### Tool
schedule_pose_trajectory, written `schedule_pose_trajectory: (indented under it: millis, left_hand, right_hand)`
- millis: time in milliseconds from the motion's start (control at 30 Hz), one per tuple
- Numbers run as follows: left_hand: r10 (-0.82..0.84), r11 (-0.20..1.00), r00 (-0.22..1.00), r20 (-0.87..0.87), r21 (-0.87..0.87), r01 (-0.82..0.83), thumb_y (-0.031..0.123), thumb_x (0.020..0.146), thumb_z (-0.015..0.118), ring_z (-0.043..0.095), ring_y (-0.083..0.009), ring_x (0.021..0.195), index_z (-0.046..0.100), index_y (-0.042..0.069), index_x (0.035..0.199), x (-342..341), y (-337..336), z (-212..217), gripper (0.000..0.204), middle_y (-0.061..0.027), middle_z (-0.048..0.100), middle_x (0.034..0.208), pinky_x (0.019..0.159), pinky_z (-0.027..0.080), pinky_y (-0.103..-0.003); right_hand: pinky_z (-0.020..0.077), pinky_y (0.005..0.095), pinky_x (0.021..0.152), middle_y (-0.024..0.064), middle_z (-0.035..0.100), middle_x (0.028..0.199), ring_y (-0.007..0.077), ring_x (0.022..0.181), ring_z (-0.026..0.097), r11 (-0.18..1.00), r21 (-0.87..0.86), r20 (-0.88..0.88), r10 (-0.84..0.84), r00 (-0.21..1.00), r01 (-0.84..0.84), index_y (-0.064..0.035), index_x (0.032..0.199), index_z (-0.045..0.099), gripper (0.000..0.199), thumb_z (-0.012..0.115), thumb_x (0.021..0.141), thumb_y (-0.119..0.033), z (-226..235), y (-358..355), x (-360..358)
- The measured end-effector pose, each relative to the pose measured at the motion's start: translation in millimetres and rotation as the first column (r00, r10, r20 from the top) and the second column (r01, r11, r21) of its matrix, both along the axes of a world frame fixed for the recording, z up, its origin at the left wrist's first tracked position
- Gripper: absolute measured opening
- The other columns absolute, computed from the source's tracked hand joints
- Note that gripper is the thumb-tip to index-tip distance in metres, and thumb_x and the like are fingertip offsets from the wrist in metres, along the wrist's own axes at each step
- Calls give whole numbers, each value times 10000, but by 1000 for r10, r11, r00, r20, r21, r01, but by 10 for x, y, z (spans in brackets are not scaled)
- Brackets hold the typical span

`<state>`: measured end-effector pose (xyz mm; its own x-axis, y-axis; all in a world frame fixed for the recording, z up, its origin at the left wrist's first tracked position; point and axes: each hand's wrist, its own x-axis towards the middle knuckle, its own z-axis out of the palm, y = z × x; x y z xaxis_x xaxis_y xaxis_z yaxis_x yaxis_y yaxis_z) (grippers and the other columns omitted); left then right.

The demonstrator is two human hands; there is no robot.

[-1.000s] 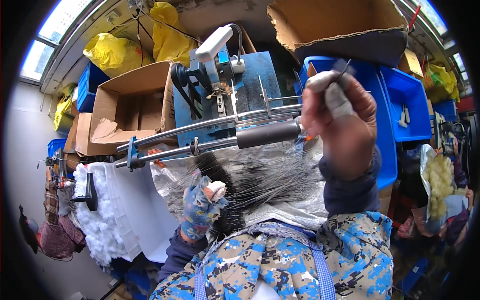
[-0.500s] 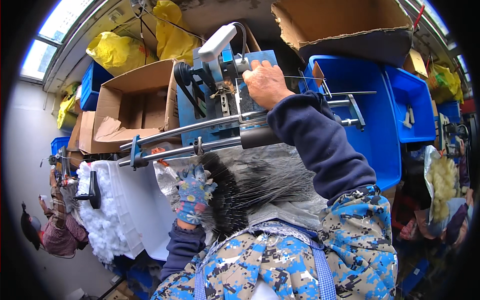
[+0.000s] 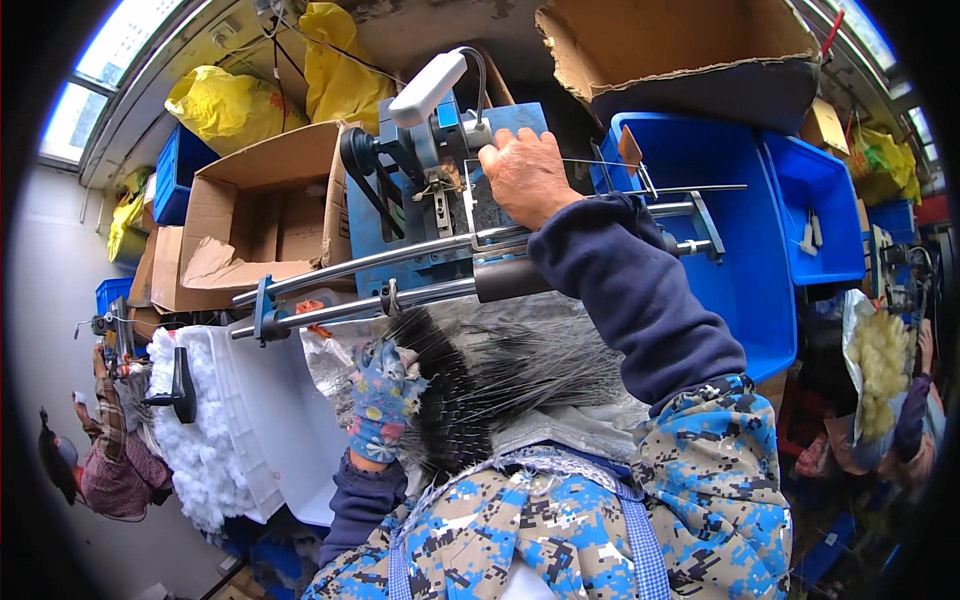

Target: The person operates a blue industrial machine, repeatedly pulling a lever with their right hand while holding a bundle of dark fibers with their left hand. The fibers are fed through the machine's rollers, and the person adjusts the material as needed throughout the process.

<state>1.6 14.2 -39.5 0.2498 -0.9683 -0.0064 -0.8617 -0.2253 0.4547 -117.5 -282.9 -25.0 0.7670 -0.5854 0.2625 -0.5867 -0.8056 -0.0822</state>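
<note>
My right hand (image 3: 530,178), bare, is curled over the blue bench machine (image 3: 372,233), just right of its spindle. What its fingers hold is hidden under the palm. A thin rod (image 3: 592,162) shows on the far side of the hand, running right. In my lap lies a heap of thin wire-stemmed brushes with black bristles (image 3: 440,400), their wires (image 3: 550,365) fanning right over a grey sheet. My left hand (image 3: 385,398), in a blue flowered glove, is closed at the left edge of the bristles. I cannot make out what is between its fingers.
Two steel rails (image 3: 400,255) cross in front of the machine. A cardboard box (image 3: 265,205) stands left, blue bins (image 3: 700,240) right. White fluffy pieces (image 3: 195,430) lie beside a white tray (image 3: 285,420). Other people (image 3: 120,460) sit at both sides.
The whole view has shifted slightly. My right hand stays at the machine with its fingers a little more bunched. My left hand stays by the bristles, its fingers slightly shifted.
</note>
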Motion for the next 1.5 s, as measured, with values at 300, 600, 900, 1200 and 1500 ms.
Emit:
schedule_pose_trajectory:
  millis: [300,600,900,1200,1500]
  left_hand:
    - [-126,949,989,83,-281,144,10,628,669,580,-296,704,621,86,876,-190,-210,172,263,-90,595,752,640,459,-383]
    - [-126,967,992,21,-219,127,111,615,690,566,-292,800,620,73,933,-154,-110,171,328,-82,615,849,759,431,-428]
    - [-166,911,967,193,-346,226,2,617,667,552,-319,707,619,80,872,-334,-293,171,272,-117,576,763,635,439,-403]
    - [-150,934,988,32,-323,153,15,606,685,539,-315,700,628,77,867,-299,-192,258,275,-97,560,737,618,430,-401]
    - [-137,936,988,68,-317,152,6,606,675,546,-308,701,633,75,875,-281,-196,393,281,-104,564,753,603,428,-399]
  right_hand:
    - [298,513,868,58,608,985,281,1008,488,974,223,5,-26,1000,24,-143,869,677,179,526,773,-151,72,-70,39]
    - [292,495,857,120,525,1139,307,1068,433,978,110,19,-181,983,178,-92,998,641,263,587,765,-200,41,-47,-133]
    - [388,437,816,176,385,1198,314,1070,404,980,160,20,-124,992,119,25,1099,540,502,666,740,-304,108,215,-421]
    - [505,367,699,188,475,993,306,871,557,979,186,57,-95,994,83,81,1152,446,582,634,786,-331,-16,406,-48]
    - [504,383,714,243,506,1009,341,806,596,964,264,41,17,999,-28,108,1182,403,594,587,824,-330,47,433,58]
